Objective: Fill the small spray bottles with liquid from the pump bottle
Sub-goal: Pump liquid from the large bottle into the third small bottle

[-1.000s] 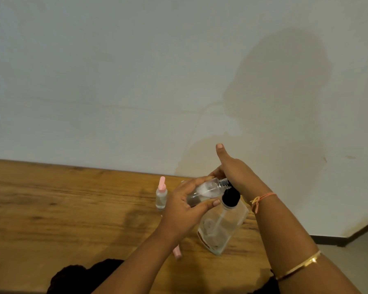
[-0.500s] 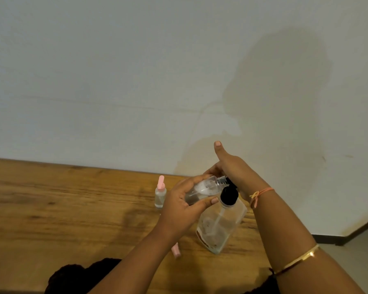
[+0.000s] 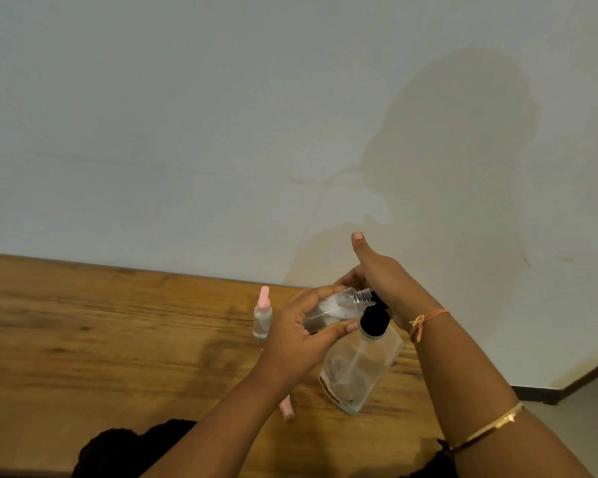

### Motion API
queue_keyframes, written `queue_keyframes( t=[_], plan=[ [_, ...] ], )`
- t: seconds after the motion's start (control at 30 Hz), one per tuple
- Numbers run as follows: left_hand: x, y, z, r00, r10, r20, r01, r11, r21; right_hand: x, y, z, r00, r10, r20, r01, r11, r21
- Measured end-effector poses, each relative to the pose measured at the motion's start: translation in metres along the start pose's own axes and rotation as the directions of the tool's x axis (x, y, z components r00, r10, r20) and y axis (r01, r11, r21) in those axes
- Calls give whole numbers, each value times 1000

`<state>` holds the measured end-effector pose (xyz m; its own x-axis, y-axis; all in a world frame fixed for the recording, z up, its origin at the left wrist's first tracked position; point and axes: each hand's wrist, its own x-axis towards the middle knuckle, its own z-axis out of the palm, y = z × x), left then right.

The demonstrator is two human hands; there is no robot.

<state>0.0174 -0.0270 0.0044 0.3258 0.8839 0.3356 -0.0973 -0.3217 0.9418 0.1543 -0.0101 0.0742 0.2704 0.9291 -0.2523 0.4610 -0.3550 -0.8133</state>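
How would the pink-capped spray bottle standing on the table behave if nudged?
The small clear pink-capped spray bottle is tall, narrow and upright, so it probably tips easily. Once down, its round body would likely roll on the wooden table.

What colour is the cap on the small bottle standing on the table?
Pink cap; clearest in the head view.
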Motion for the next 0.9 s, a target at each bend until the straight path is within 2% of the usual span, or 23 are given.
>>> queue_keyframes(
  t=[0.2, 0.53, 0.9],
  plan=[
    [2, -4, 0, 1000, -9, 25, 7, 997, 72, 3, 8, 1, 998, -22, -67, 19, 999, -50],
    [1, 1, -2, 1000, -11, 5, 11, 1000, 27, 0, 0, -1, 1000, -18, 5, 18, 1000, 3],
    [2, -4, 2, 1000, -29, 10, 29, 1000, -3, 7, 10, 3, 997, -26, -68, 25, 999, -26]
  ],
)
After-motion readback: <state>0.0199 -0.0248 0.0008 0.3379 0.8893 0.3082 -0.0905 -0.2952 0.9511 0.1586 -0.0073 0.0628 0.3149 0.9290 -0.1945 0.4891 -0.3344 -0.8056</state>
